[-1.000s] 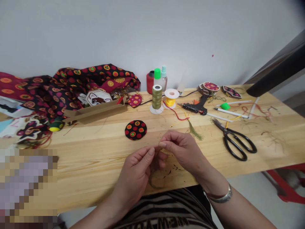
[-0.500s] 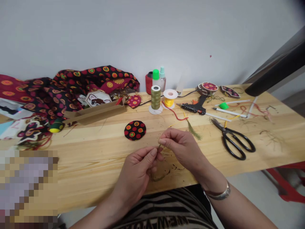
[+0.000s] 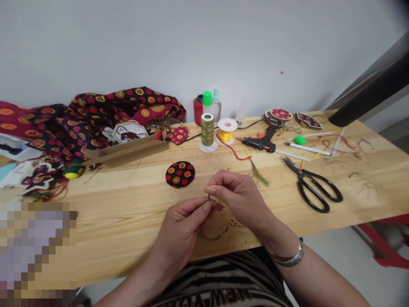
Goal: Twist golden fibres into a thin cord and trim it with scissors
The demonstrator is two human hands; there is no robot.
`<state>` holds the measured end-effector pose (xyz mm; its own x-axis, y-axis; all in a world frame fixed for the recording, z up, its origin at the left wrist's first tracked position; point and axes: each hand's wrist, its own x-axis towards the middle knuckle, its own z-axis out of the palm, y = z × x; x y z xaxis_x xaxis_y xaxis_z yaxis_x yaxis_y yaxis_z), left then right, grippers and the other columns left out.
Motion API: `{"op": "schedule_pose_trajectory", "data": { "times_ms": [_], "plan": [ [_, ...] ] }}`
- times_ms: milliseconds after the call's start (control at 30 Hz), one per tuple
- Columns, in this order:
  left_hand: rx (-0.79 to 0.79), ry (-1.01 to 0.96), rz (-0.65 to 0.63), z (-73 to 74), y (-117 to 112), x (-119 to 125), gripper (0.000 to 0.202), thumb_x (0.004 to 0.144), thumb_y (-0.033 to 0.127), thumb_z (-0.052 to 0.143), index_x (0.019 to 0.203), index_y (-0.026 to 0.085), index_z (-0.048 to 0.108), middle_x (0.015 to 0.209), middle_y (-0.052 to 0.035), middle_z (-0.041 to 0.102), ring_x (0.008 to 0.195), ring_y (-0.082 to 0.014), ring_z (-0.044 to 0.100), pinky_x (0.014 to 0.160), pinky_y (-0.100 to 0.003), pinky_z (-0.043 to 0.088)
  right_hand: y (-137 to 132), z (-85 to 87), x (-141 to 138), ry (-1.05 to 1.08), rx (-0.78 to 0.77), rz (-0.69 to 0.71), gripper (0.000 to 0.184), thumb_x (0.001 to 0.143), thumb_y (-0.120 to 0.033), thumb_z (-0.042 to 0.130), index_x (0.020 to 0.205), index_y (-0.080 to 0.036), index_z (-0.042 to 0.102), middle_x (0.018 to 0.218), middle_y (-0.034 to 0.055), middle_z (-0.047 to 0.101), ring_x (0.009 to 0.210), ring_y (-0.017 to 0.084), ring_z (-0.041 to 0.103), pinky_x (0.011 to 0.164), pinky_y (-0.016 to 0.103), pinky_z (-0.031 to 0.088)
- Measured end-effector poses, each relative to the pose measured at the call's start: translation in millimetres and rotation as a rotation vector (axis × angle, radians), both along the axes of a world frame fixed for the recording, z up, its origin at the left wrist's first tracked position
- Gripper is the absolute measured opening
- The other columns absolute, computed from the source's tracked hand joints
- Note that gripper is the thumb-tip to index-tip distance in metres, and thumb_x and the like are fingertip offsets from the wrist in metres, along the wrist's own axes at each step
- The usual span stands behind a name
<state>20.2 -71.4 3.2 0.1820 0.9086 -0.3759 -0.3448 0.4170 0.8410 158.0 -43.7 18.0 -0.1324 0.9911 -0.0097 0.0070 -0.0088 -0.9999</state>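
Close together over the near part of the table, my left hand [image 3: 187, 226] and my right hand [image 3: 238, 196] both pinch a short olive thread bundle [image 3: 209, 197]. Only a small piece of it shows between the fingertips; the rest is hidden. Just beyond the hands lies a round fabric-covered disc [image 3: 180, 174], black with red and orange flower dots. Right of it, past my right hand, rests a green thread tassel [image 3: 258, 172] with a yellow cord. Olive thread scraps [image 3: 214, 232] are scattered under the hands.
Black-handled scissors [image 3: 311, 185] lie to the right, a glue gun [image 3: 260, 143] farther back. Olive thread [image 3: 207, 131] and yellow cord [image 3: 226, 134] spools stand mid-table. A cardboard tray [image 3: 128, 154] and patterned cloth [image 3: 128, 100] fill the back left. A black post [image 3: 367, 98] leans at right.
My right fingertips have shifted slightly left, above the left thumb, and the thread piece between them now stands more upright. Both hands keep their pinch.
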Motion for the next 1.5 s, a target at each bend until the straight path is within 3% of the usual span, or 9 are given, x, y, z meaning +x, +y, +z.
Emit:
{"op": "schedule_pose_trajectory", "data": {
  "times_ms": [67,167,367,467,633,800,1000,1167,1500],
  "plan": [
    [0.080,0.027,0.043,-0.3,2,-3,0.009,0.068,0.021,0.074,0.077,0.021,0.077,0.094,-0.0067,0.071,0.096,-0.0193,0.059,0.083,-0.029,0.044,1,-0.8,1,0.015,0.050,-0.012,0.014,0.080,-0.021,0.058,0.071,-0.017,0.067,0.072,0.0006,0.065,0.070,0.012,0.059,0.070,0.026,0.048],
    [0.197,0.090,0.104,-0.2,6,-6,0.008,0.071,0.019,0.071,0.075,0.023,0.077,0.128,-0.0038,0.056,0.123,-0.0216,0.042,0.099,-0.031,0.036,1,-5.5,0,0.119,0.044,-0.005,0.020,0.087,-0.027,0.052,0.096,-0.021,0.070,0.098,0.0040,0.070,0.092,0.015,0.062,0.087,0.033,0.046],
    [0.217,0.056,0.151,4.3,11,-8,0.008,0.074,0.018,0.069,0.075,0.022,0.076,0.131,-0.0022,0.051,0.128,-0.0213,0.035,0.106,-0.032,0.028,-4,-14.2,-13,0.352,-0.103,0.187,0.025,0.087,-0.026,0.052,0.108,-0.024,0.066,0.109,0.0027,0.068,0.106,0.015,0.058,0.098,0.034,0.040],
    [0.184,0.019,0.176,5.7,11,-9,0.007,0.072,0.017,0.070,0.073,0.021,0.076,0.131,-0.0024,0.051,0.120,-0.0201,0.043,0.097,-0.029,0.037,-6,-13.3,-18,0.341,-0.149,0.226,0.023,0.087,-0.026,0.051,0.101,-0.023,0.069,0.095,0.0011,0.069,0.098,0.014,0.059,0.091,0.031,0.043],
    [0.071,-0.088,0.121,4.2,12,-10,0.004,0.073,0.019,0.070,0.073,0.018,0.075,0.119,-0.0051,0.057,0.087,-0.0141,0.055,0.068,-0.024,0.048,-8,-11.6,-17,0.273,-0.121,0.251,0.023,0.087,-0.024,0.049,0.073,-0.018,0.066,0.067,-0.0026,0.059,0.065,0.009,0.051,0.064,0.022,0.042],
    [0.114,-0.111,0.169,1.3,15,-10,0.006,0.074,0.015,0.069,0.072,0.018,0.074,0.116,-0.0052,0.058,0.101,-0.0154,0.051,0.075,-0.021,0.046,-9,-11.9,-12,0.129,-0.115,0.199,0.022,0.083,-0.023,0.054,0.062,-0.016,0.058,0.058,-0.0045,0.048,0.057,0.008,0.042,0.056,0.020,0.035],
    [0.054,-0.184,0.222,2.7,19,-14,0.003,0.072,0.016,0.071,0.071,0.017,0.073,0.110,-0.0046,0.061,0.080,-0.0109,0.055,0.064,-0.019,0.048,-10,-13.4,-2,-0.020,-0.153,0.150,0.023,0.081,-0.028,0.056,0.062,-0.016,0.061,0.054,-0.0047,0.047,0.053,0.008,0.039,0.051,0.021,0.031],
    [0.030,-0.246,0.283,6.9,26,-20,0.004,0.072,0.017,0.071,0.075,0.013,0.071,0.083,-0.0038,0.067,0.055,-0.0045,0.048,0.046,-0.014,0.042,-10,-13.1,8,-0.066,-0.171,0.101,0.020,0.079,-0.029,0.057,0.070,-0.015,0.067,0.053,-0.0047,0.047,0.051,0.008,0.039,0.049,0.021,0.030],
    [0.029,-0.218,0.346,7.9,29,-26,0.006,0.068,0.015,0.073,0.072,0.013,0.069,0.071,-0.0019,0.066,0.052,-0.0043,0.049,0.045,-0.012,0.042,-7,-14.3,24,-0.127,-0.153,-0.002,0.021,0.078,-0.032,0.059,0.069,-0.015,0.068,0.054,-0.0027,0.050,0.053,0.009,0.042,0.049,0.022,0.033]
  ]
}}
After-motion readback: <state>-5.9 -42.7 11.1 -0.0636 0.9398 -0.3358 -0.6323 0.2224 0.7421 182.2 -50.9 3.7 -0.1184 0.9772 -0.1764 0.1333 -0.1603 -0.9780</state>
